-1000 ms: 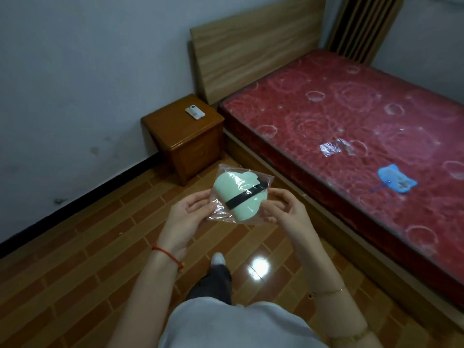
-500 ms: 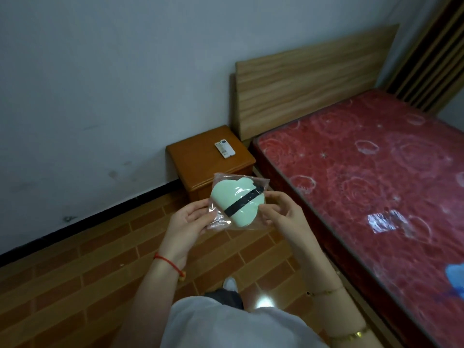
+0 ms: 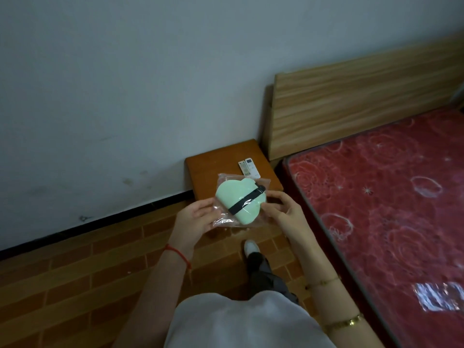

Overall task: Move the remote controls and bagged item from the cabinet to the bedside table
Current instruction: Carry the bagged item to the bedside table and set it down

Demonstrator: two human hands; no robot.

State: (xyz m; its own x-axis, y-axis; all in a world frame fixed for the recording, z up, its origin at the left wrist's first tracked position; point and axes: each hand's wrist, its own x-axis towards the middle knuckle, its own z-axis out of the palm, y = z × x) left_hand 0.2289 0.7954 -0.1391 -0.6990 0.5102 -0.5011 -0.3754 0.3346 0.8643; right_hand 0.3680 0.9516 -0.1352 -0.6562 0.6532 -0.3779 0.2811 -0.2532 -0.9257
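Observation:
A clear plastic bag holding a mint-green cloud-shaped item (image 3: 238,199) with a black strap is held in front of me by both hands. My left hand (image 3: 193,219) grips the bag's left edge. My right hand (image 3: 283,212) pinches its right edge. Just beyond and below the bag stands the brown wooden bedside table (image 3: 208,167). Two white remote controls (image 3: 249,167) lie side by side on the table's right part, partly behind the bag's top edge.
A bed with a red patterned mattress (image 3: 391,202) and a wooden headboard (image 3: 356,101) stands right of the table. A grey wall (image 3: 125,84) runs behind. The floor (image 3: 75,285) is brown brick-pattern tile. My foot (image 3: 251,247) is near the table's base.
I have walked closer to the bedside table, which now sits just behind the bag. Both hands keep the same hold on the bag.

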